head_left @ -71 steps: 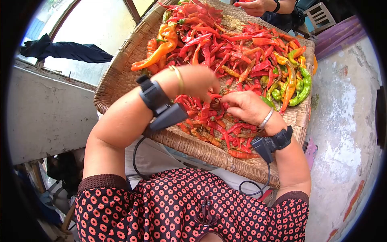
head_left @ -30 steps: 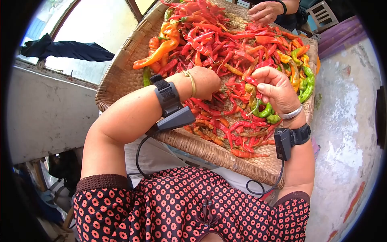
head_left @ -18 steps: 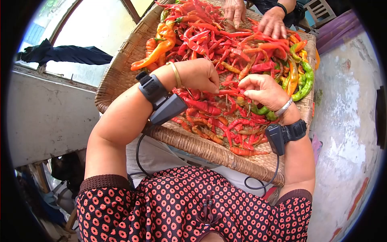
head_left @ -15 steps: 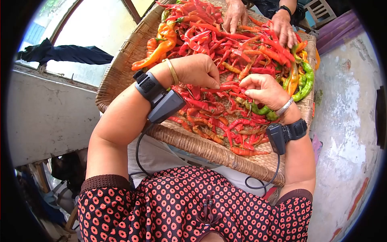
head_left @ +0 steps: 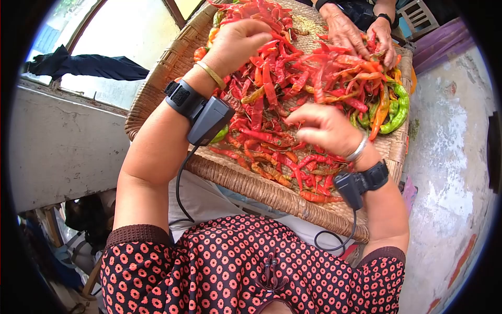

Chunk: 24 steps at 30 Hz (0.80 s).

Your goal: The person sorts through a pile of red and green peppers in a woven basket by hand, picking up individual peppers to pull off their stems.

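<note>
My left hand (head_left: 236,48) is raised over the far left part of the pile of red chili peppers (head_left: 266,78). Its thumb and fingers are apart, and nothing shows between them. Lower and to the right, my right hand (head_left: 329,128) hovers above peppers near the middle of the woven basket (head_left: 240,180). A gap shows between its thumb and curved forefinger; slight blur covers the fingertips. Smaller, wrinkled red peppers (head_left: 282,162) lie at the basket's near side. Green peppers (head_left: 398,107) and an orange pepper (head_left: 380,112) rest along the right rim.
Across the basket, another person's two hands (head_left: 348,36) grasp at red peppers on the far right. A window (head_left: 104,52) with dark cloth (head_left: 89,69) on its frame is at left. A peeling wall (head_left: 444,131) stands at right, near a purple cloth (head_left: 439,47).
My left hand has gone up and left from the middle of the pile; my right has dropped slightly left. The other person's hands shifted right with peppers, baring some basket weave at the far end.
</note>
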Each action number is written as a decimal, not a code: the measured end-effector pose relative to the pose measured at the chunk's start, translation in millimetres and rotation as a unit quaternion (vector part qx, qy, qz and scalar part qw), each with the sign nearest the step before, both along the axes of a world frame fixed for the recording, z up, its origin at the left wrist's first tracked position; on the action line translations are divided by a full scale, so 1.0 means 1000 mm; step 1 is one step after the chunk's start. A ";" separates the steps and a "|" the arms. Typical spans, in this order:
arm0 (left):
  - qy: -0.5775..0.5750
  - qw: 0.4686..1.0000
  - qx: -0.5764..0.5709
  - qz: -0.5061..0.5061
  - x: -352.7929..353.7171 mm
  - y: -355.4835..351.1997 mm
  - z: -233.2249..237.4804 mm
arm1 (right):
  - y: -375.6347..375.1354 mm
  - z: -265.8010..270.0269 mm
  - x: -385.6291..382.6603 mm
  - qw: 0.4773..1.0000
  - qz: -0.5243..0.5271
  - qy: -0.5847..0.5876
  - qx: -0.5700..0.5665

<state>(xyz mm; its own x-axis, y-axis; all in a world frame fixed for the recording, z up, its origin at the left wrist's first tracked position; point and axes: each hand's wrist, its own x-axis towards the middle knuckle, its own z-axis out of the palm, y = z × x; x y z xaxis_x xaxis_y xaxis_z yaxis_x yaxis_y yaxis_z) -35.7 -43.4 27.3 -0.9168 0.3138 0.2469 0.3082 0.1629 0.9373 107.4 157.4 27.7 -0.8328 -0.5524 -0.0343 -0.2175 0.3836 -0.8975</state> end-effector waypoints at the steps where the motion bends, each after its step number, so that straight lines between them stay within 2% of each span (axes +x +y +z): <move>1: 0.020 0.994 -0.084 -0.071 0.003 0.001 0.000 | -0.007 -0.008 0.002 0.998 0.049 0.040 0.014; 2: 0.039 0.975 -0.166 -0.142 0.006 0.001 0.000 | -0.013 -0.013 0.005 0.992 0.098 0.078 0.028; 4: 0.110 0.932 -0.250 -0.240 0.016 0.003 -0.001 | -0.023 -0.011 0.013 0.988 0.126 -0.021 0.091; 5: 0.112 0.914 -0.279 -0.273 0.019 0.004 -0.004 | -0.023 -0.017 0.015 0.980 0.126 -0.013 0.156; 6: 0.113 0.894 -0.308 -0.305 0.022 0.005 -0.007 | -0.023 -0.025 0.017 0.980 0.126 -0.012 0.156; 8: 0.118 0.877 -0.336 -0.324 0.027 0.007 -0.008 | -0.023 -0.039 0.020 0.964 0.109 0.137 0.201; 10: 0.045 0.825 -0.379 -0.416 0.027 0.007 -0.015 | -0.032 -0.033 0.020 0.955 0.122 0.126 0.239; 11: 0.029 0.804 -0.412 -0.427 0.028 0.008 -0.017 | -0.034 -0.030 0.020 0.945 0.133 0.113 0.276; 12: 0.030 0.804 -0.412 -0.427 0.028 0.008 -0.018 | -0.034 -0.031 0.020 0.945 0.133 0.113 0.276; 14: -0.033 0.759 -0.466 -0.453 0.031 0.007 -0.017 | -0.033 -0.032 0.019 0.956 0.101 0.081 0.264; 15: 0.029 0.745 -0.483 -0.459 0.034 0.006 -0.008 | -0.031 -0.034 0.017 0.956 0.101 0.081 0.264; 16: 0.028 0.745 -0.483 -0.459 0.035 0.005 -0.008 | -0.027 -0.038 0.015 0.966 0.082 0.084 0.231; 18: 0.156 0.715 -0.523 -0.436 0.039 0.005 -0.008 | -0.019 -0.043 0.008 0.983 0.044 0.114 0.138; 20: 0.156 0.710 -0.541 -0.423 0.047 0.008 -0.003 | -0.008 -0.036 0.002 0.996 0.023 0.063 0.058; 21: 0.139 0.692 -0.570 -0.421 0.050 0.012 -0.001 | -0.006 -0.022 0.002 0.993 -0.035 -0.113 -0.012; 22: 0.121 0.673 -0.598 -0.418 0.051 0.015 0.000 | -0.003 -0.019 0.001 0.989 -0.059 -0.123 -0.064; 24: 0.128 0.670 -0.604 -0.412 0.050 0.017 -0.009 | 0.004 -0.002 -0.001 0.970 -0.104 -0.196 -0.101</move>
